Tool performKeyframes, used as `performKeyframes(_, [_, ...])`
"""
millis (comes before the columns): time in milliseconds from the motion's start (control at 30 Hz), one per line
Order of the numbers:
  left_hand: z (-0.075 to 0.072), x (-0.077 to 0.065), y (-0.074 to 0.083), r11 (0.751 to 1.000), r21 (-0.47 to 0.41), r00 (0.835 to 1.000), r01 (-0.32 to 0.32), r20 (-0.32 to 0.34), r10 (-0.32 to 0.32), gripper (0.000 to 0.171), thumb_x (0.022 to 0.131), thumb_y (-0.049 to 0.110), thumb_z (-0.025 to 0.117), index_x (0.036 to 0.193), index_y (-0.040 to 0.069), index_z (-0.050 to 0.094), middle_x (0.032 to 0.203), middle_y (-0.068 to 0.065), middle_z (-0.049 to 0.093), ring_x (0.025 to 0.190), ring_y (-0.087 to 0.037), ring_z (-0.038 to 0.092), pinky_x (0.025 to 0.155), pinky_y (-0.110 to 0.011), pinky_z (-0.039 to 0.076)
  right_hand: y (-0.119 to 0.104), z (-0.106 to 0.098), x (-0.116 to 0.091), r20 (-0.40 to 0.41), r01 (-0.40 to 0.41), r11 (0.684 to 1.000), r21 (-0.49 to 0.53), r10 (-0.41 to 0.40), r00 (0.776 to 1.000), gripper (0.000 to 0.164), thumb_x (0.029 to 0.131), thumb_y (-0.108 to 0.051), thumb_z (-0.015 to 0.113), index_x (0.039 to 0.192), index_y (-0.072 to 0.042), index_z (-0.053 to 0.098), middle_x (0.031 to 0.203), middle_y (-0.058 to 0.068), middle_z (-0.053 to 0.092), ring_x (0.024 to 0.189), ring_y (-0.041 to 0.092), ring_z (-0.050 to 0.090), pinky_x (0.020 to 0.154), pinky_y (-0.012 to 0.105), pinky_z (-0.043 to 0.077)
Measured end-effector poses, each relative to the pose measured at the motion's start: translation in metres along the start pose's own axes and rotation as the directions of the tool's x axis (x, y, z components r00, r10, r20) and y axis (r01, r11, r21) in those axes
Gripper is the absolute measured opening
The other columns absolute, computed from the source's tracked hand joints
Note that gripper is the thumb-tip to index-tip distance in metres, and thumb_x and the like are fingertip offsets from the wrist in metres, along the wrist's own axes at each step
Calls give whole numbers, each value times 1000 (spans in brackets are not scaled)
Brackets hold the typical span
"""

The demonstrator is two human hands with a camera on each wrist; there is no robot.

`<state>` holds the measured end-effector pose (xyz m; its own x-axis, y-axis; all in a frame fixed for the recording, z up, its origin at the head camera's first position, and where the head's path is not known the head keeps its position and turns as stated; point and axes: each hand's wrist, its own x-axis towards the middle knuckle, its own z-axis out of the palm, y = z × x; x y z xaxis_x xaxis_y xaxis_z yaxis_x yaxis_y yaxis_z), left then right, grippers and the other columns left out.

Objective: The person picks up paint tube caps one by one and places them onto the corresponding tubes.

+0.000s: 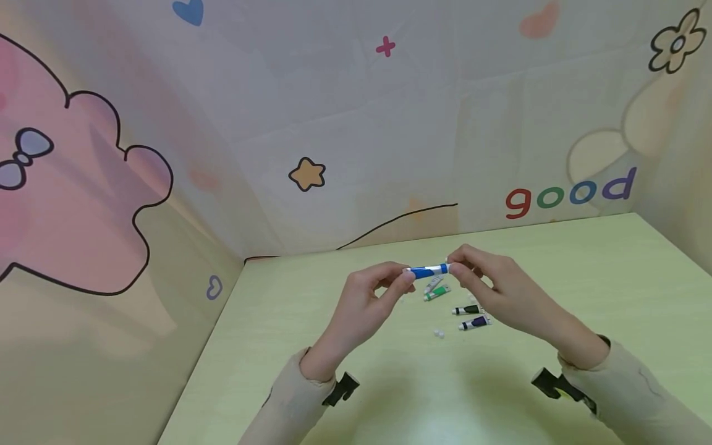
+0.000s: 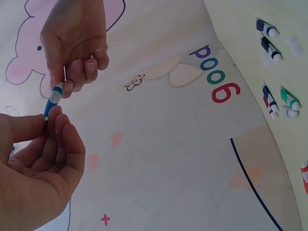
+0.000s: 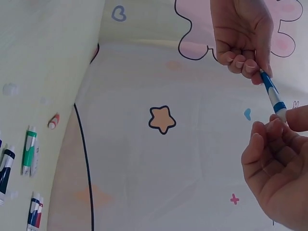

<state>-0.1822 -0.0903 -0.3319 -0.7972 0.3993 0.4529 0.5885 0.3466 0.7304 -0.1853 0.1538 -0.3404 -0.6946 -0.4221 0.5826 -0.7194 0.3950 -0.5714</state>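
Note:
A small blue and white paint tube (image 1: 428, 271) is held up above the table, lying nearly level between both hands. My left hand (image 1: 367, 300) pinches its flat end with thumb and fingertips. At the other end, the right hand (image 1: 503, 287) pinches the white cap (image 3: 281, 115) between thumb and fingers. The left wrist view shows the tube's blue body (image 2: 53, 101) spanning the gap between the hands. Below and behind it on the table lie a green paint tube (image 1: 437, 293) and a whitish one (image 1: 432, 283).
A black tube (image 1: 467, 310) and a purple tube (image 1: 475, 323) lie right of centre on the pale green table (image 1: 267, 346). Small white pieces (image 1: 439, 334) sit nearby. An orange-red tube (image 3: 54, 121) shows in the right wrist view. A printed cloth wall (image 1: 356, 123) stands behind the table.

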Motion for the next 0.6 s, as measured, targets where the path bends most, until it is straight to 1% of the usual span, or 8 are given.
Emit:
performKeyframes(133, [3,7,-5,1000,16,1000,2,1,-2,21,100,23,65,108,6,74,90,-1,74,80,-11,66,66,-27,51,2,-3,1,10,-94,996,5,94,995,8,104,-12,56,102,-16,63,75,-5,52,65,14,51,54,27,41])
performKeyframes(233, [7,16,-11,1000,-6,1000,31,0,-31,21,99,25,67,106,6,75,89,-1,74,79,-9,65,61,-25,46,6,-6,2,1,-159,987,-16,159,987,9,105,-16,56,104,-14,64,79,-2,56,69,17,53,56,27,42])
performKeyframes(333, [11,28,-17,993,-70,995,92,-16,-94,21,97,26,70,103,7,76,89,-1,74,79,-10,67,63,-25,47,14,-11,4,-16,-212,977,-33,212,977,14,105,-19,56,108,-10,66,87,0,64,77,19,58,61,27,47])
performKeyframes(400, [15,37,-21,984,-115,990,135,-31,-140,20,95,27,72,102,9,76,89,1,74,80,-11,67,67,-26,50,21,-14,5,-19,-248,968,-35,247,969,19,106,-21,55,112,-8,67,93,2,66,81,21,59,64,28,49])
performKeyframes(467, [19,47,-25,975,-149,984,163,-45,-171,19,94,26,74,101,9,76,89,2,74,80,-13,67,70,-26,51,29,-16,7,-16,-282,959,-35,282,959,24,106,-24,54,116,-7,66,97,4,67,85,22,59,68,28,51])
performKeyframes(533, [24,55,-30,972,-154,981,179,-52,-188,18,94,26,74,101,9,76,89,2,73,81,-13,66,70,-26,52,38,-19,8,-9,-314,949,-40,314,950,28,107,-27,53,120,-6,65,100,7,67,87,24,59,70,29,52])
performKeyframes(600, [30,62,-36,971,-146,979,189,-44,-197,18,95,24,72,103,8,76,91,2,74,82,-14,67,72,-26,53,47,-20,9,-3,-343,938,-53,343,939,32,107,-30,52,122,-5,64,102,9,67,90,25,59,71,30,52])
